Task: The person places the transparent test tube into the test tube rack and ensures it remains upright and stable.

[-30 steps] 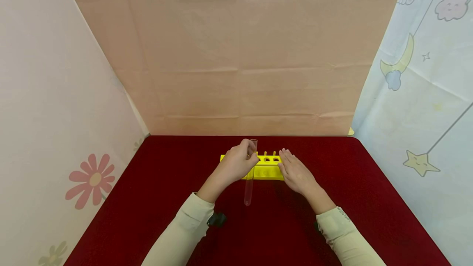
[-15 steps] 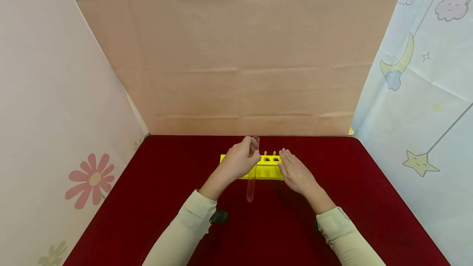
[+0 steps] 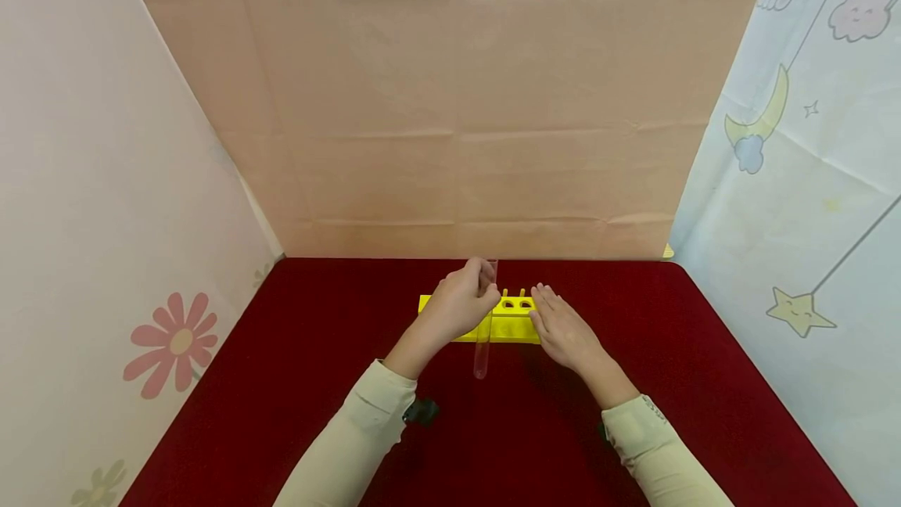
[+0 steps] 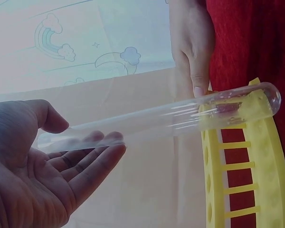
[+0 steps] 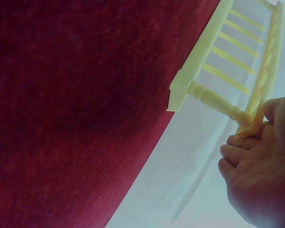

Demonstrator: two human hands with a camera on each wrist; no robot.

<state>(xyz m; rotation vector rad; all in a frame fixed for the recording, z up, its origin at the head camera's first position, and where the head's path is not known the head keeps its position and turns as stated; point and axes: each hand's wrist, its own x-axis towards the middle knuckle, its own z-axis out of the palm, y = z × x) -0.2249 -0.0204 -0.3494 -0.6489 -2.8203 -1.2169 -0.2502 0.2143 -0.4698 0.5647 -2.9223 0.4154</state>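
My left hand (image 3: pixel 461 300) pinches a clear glass test tube (image 4: pixel 147 121) near its mouth, between thumb and fingers. The tube stands roughly upright, rounded end down, and in the head view it overlaps the front of a yellow test tube rack (image 3: pixel 514 327). My right hand (image 3: pixel 566 331) holds the rack's right end, thumb at the front edge and fingers towards the back. In the right wrist view the rack (image 5: pixel 218 102) end lies between that thumb and the fingers. Round holes and short pegs show along the rack's top; its left part is partly hidden behind my left hand.
The rack stands on a dark red cloth-covered table (image 3: pixel 493 452). A beige sheet (image 3: pixel 450 100) hangs behind it, with patterned sheets (image 3: pixel 795 202) at the sides. A small black device (image 3: pixel 422 412) sits at my left wrist.
My left hand has moved slightly to the right and up with the test tube, whose lower end is now higher. My right hand and the rack have stayed in place.
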